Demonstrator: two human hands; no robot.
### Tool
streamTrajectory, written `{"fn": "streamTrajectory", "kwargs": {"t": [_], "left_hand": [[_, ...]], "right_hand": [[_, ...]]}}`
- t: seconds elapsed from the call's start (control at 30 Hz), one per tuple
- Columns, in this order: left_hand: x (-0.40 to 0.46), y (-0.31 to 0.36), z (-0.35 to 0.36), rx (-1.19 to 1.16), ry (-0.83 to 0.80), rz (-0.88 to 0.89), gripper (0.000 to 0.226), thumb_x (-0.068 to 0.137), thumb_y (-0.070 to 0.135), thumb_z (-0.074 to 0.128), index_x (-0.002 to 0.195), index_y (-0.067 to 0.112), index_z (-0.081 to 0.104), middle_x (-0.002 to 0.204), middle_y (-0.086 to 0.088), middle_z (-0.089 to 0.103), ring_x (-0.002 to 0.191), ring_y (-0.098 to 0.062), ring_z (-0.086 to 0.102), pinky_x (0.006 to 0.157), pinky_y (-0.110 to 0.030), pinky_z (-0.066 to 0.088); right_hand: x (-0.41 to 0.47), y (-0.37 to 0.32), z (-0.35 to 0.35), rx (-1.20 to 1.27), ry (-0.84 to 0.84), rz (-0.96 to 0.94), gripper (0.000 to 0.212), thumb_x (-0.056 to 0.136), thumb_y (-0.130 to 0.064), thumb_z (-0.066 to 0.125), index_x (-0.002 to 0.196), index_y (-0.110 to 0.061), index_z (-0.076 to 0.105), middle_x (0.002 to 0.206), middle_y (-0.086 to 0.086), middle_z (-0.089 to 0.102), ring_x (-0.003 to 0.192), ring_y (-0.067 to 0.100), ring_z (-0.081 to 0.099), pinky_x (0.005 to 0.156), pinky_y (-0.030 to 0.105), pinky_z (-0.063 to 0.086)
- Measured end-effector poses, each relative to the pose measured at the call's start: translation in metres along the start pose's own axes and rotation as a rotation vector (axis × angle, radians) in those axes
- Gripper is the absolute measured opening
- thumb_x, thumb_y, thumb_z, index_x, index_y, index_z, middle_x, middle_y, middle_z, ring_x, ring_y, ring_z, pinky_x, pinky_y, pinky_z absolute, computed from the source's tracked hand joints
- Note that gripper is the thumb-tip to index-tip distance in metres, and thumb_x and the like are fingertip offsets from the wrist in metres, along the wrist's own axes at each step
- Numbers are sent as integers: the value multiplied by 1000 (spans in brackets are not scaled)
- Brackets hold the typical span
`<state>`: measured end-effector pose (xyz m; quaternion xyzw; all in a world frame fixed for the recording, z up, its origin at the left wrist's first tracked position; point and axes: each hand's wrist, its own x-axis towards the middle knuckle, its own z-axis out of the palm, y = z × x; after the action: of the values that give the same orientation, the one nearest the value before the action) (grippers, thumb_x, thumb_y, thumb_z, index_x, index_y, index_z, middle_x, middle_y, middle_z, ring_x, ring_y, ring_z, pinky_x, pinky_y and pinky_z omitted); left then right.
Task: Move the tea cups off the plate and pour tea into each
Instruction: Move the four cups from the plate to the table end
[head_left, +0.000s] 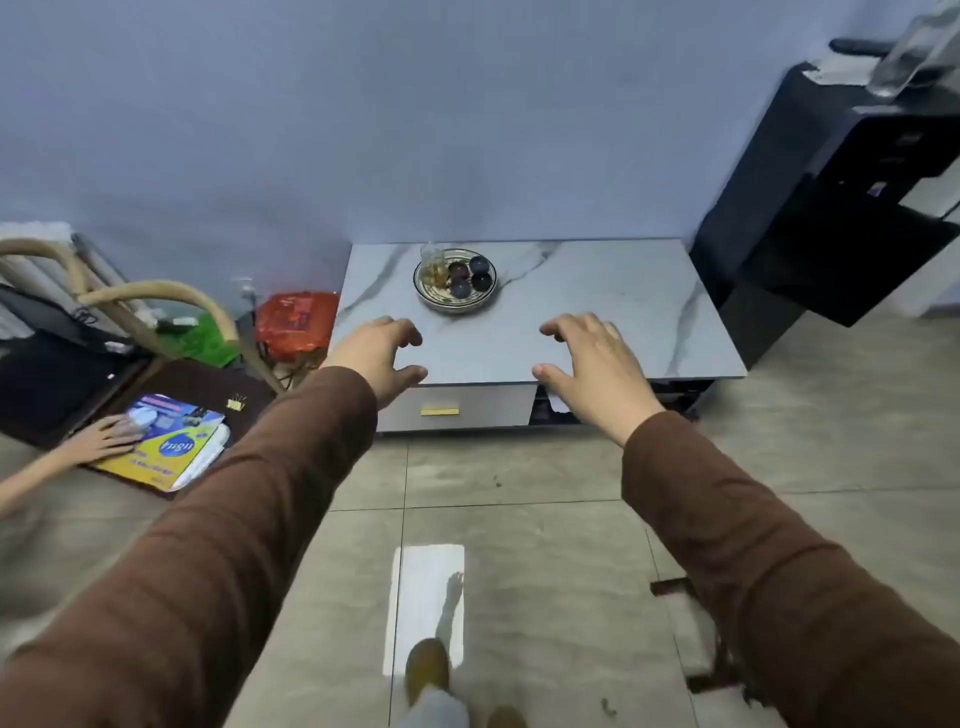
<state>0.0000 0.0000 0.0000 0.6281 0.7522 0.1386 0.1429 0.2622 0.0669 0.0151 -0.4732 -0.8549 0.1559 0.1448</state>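
The marble-topped table (597, 306) lies beyond both hands, its long axis running left to right. The round plate (455, 306) sits ahead of the left hand (375, 353), nearer it than the right hand (587, 358). On it four dark tea cups (470, 275) cluster upright beside a glass pitcher (434, 265), kept together for carrying, I judge. Both hands hover with fingers spread and curled, holding nothing, likely readying a reach.

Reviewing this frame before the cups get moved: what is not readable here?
Head view only:
- Dark round tea cups on the patterned round plate: too small to tell whether they are empty.
- Clear glass pitcher on the plate's left: small and blurred; its fill level is unclear.
- Clear bottle on the black cabinet: cut off by the top edge.
- Left hand and right hand: open, holding nothing.
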Motion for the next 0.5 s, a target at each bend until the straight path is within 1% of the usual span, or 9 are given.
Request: {"fn": "streamTrajectory", "kwargs": {"t": [0.2, 0.37, 0.5], "left_hand": [[48, -51, 25, 22, -101, -48, 41, 85, 33, 68, 121, 16, 58, 121, -7, 59, 111, -26, 55, 91, -33, 43], [100, -83, 40, 21, -150, -40, 42, 85, 34, 68, 122, 17, 57, 121, -8, 58, 112, -28, 54, 93, -35, 44], [147, -97, 53, -6, -188, -48, 44, 83, 34, 69, 122, 17, 57, 120, -7, 58, 111, -27, 56, 92, -36, 45]], "right_hand": [[52, 0, 57, -21, -107, 80, 46, 88, -37, 63, 128, -19, 52, 125, 7, 54, 119, 28, 47, 99, 43, 41], [96, 0, 89, -2, -140, 136, 45, 88, -37, 62, 128, -20, 52, 125, 5, 54, 118, 26, 47, 97, 43, 42], [133, 12, 105, 8, -169, 168, 45, 88, -36, 62, 129, -20, 51, 125, 5, 55, 118, 25, 47, 97, 43, 42]]}}
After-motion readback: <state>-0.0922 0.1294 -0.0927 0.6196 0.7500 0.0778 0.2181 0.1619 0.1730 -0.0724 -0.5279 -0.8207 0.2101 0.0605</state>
